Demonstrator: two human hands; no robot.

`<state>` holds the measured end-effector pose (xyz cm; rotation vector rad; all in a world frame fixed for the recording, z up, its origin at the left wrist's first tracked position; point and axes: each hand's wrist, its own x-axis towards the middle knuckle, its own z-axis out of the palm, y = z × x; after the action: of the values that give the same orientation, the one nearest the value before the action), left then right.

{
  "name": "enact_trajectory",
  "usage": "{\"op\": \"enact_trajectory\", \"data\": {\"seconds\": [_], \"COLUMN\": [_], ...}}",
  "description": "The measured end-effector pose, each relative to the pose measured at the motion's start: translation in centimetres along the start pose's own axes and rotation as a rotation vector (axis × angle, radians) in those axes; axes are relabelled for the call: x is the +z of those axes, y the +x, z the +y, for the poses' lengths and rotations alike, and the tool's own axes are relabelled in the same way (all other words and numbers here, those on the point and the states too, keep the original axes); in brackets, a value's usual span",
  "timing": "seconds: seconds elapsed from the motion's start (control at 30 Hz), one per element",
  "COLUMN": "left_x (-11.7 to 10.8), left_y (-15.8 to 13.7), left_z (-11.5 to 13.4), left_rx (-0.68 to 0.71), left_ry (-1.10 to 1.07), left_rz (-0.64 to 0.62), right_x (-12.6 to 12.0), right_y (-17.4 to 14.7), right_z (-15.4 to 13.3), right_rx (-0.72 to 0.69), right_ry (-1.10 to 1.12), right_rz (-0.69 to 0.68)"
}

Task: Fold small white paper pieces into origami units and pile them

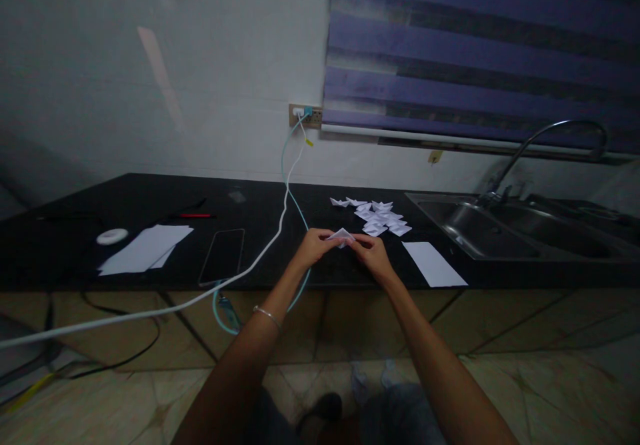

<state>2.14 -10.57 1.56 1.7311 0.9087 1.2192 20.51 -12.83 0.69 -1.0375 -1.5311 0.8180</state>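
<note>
A small folded piece of white paper, triangular at the top, is held over the front part of the black countertop. My left hand pinches its left side, and my right hand pinches its right side. Just beyond my right hand lies a cluster of folded white paper pieces, several of them overlapping. A flat white sheet of paper rests to the right of my right hand, at the counter's front edge. The fingertips partly cover the lower part of the held paper.
On the left of the counter lie a stack of white paper, a white roll, a red pen and a phone. A white cable crosses from the wall outlet. A steel sink is at right.
</note>
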Motion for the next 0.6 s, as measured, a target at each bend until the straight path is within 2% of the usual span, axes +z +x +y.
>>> {"op": "enact_trajectory", "data": {"seconds": [0.1, 0.27, 0.6], "left_x": [0.03, 0.09, -0.12], "left_y": [-0.08, 0.20, -0.03], "left_z": [0.18, 0.10, 0.47], "left_rx": [-0.048, -0.059, -0.096], "left_ry": [-0.085, -0.208, -0.102], "left_rz": [-0.047, -0.055, -0.023], "right_x": [-0.07, 0.00, 0.08], "right_y": [-0.21, -0.35, -0.25], "right_z": [-0.12, -0.59, -0.28], "right_rx": [0.050, 0.019, 0.041], "right_ry": [0.075, 0.185, 0.193], "right_rz": [-0.027, -0.054, 0.000]}}
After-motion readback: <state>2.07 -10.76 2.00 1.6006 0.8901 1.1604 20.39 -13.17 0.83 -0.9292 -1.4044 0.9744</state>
